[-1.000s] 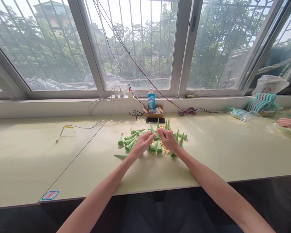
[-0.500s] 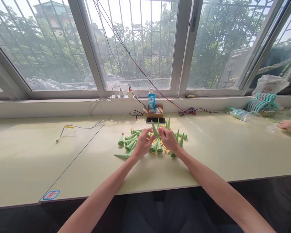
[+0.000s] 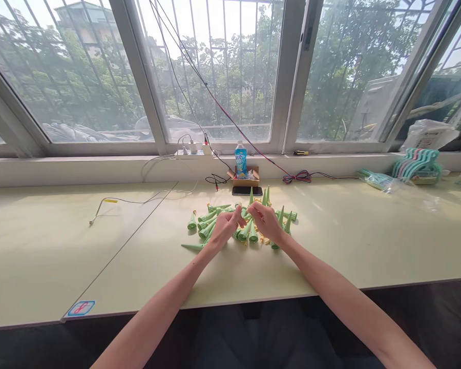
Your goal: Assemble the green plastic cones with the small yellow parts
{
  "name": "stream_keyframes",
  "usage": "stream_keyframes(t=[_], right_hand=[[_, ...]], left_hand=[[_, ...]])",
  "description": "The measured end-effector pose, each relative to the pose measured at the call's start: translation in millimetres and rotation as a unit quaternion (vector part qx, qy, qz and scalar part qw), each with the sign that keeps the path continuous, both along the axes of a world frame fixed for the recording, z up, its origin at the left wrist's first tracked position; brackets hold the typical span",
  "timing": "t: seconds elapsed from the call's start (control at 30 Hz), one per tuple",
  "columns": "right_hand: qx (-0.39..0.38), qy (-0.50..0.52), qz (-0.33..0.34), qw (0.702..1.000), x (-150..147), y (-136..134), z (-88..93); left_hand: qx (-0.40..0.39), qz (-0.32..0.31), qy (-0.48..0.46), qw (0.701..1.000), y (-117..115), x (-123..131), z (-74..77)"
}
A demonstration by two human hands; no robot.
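Note:
My left hand (image 3: 226,226) is closed on a green plastic cone (image 3: 243,211), which is mostly hidden by the fingers; its wide end seems to face up. Close against it on the right, my right hand (image 3: 266,219) has thumb and forefinger pinched together at the cone, but what they hold is too small to make out. Around and under both hands lie several similar green cones (image 3: 206,225), some on their sides and some standing point up. Small yellow-orange pieces (image 3: 262,239) are scattered among them.
Behind the cones are a dark phone (image 3: 247,190) and a small cardboard box (image 3: 252,181) with a blue bottle (image 3: 241,160). Coiled cable (image 3: 297,177) lies by the sill. Teal hangers (image 3: 415,164) stand at the far right. A white cable (image 3: 138,201) crosses the left tabletop.
The cone between my hands has turned from point up to a tilted position, its point no longer visible. My left fingers have closed further. Another person's hand at the far right has left view.

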State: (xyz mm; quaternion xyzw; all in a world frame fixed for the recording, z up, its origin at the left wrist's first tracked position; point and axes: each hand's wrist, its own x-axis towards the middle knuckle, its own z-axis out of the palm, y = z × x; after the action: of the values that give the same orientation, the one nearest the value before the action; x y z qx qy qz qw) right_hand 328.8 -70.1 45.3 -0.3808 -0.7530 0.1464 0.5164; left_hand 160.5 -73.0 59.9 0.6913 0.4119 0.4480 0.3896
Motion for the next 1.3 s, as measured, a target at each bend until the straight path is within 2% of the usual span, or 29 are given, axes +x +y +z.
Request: stream_keyframes(t=[0.3,0.53,0.7,1.3], right_hand=[[-0.002,0.001,-0.017,1.000,0.1,1.1,-0.7],[-0.014,0.016,-0.028,0.999,-1.3,1.8,-1.2],[-0.024,0.026,-0.028,0.999,-3.6,1.4,-0.2],[-0.045,0.027,-0.029,0.998,-3.4,3.8,-3.5]], left_hand=[[-0.007,-0.017,-0.006,1.000,-1.1,-2.0,0.5],[0.113,-0.003,0.001,0.994,-0.7,-0.3,-1.5],[0.140,0.012,-0.011,0.990,2.2,0.4,-7.9],[0.144,0.014,-0.003,0.990,4.2,1.3,-8.7]])
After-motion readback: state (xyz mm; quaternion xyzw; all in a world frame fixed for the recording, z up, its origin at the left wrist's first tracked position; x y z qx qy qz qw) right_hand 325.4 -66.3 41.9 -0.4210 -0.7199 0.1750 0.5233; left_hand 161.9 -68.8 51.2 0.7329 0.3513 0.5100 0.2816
